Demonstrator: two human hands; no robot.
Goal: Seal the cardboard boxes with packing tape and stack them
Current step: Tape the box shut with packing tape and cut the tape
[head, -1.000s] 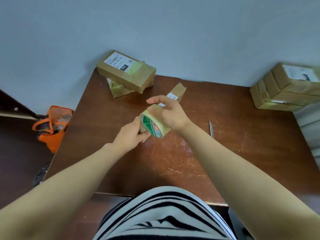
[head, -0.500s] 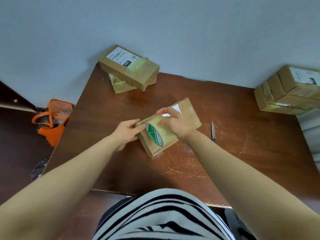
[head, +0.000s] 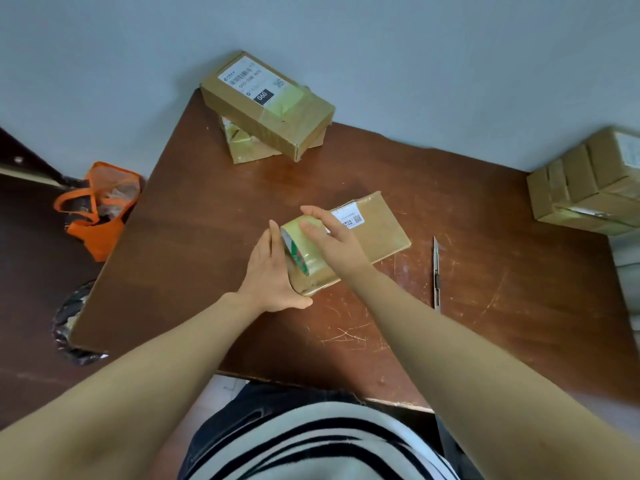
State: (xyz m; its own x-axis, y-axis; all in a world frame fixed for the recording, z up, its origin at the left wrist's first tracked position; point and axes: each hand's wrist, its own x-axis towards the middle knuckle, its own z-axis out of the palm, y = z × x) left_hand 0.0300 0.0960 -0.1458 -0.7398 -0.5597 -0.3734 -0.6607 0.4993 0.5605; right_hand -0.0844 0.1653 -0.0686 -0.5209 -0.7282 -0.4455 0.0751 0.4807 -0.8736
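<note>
Saw a striped top [head: 311,441] nearest, at the bottom edge. Pressed the left grip [head: 270,271] flat against the near left end of a box [head: 377,233], fingers straight, thumb laid along the near lower edge. Closed the right grip [head: 332,237] over a tape roll [head: 304,247] from above, fingers curled round its rim. Held the roll on edge upon the near end of the box, touching the left fingers. Found the box lying flat in the middle of the brown counter [head: 207,271], a white label [head: 346,218] on its top just beside the right grip. Noted a knife [head: 437,271] on the counter, right of the box and apart from it. Saw an orange bag [head: 100,216] on the floor [head: 27,306], left of the counter. Found two boxes [head: 266,102] stacked crosswise at the far left corner, close to the wall [head: 415,64], and more boxes [head: 588,188] piled at the far right.
</note>
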